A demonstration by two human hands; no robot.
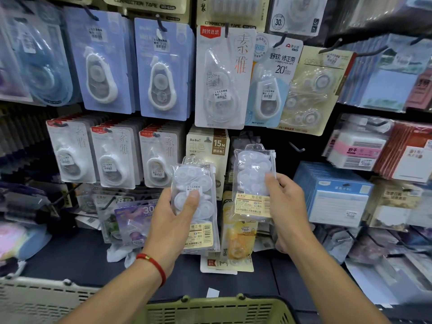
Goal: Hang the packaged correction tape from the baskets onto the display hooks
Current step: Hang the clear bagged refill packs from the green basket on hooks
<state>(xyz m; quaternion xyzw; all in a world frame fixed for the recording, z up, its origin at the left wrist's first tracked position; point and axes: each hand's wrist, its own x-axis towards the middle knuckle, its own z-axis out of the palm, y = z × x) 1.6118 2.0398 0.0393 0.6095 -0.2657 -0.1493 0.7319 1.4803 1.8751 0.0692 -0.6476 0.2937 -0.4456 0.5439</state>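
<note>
Fingers of both hands are curled round clear packs of correction tape, and we record one pack per hand. Our left hand (pixel 174 220) grips the left pack (pixel 196 206) from its left edge, thumb pressed across the front over a small white price sticker, the remaining fingers hidden behind. Our right hand (pixel 286 202) grips the right pack (pixel 253 183) from its right edge, thumb on the front face, other fingers out of sight behind the packet. Both packs stand upright, side by side but apart, held in front of the display wall; the right one sits higher than the left. Each shows white round tape units through the plastic and a beige label with a barcode along the bottom. A red cord bracelet (pixel 153 265) circles the left wrist.

Just right of and above the right pack we note a bare black display hook (pixel 297 148) projecting from the panel. Behind the left pack hangs a beige "15M" card (pixel 218 146). Upper rows carry blue-backed tape packs (pixel 102 64) and a white carded pack (pixel 224 76). At the lower edge of the view lie a green basket (pixel 217 309) and, to its left, a grey basket (pixel 35 298).
</note>
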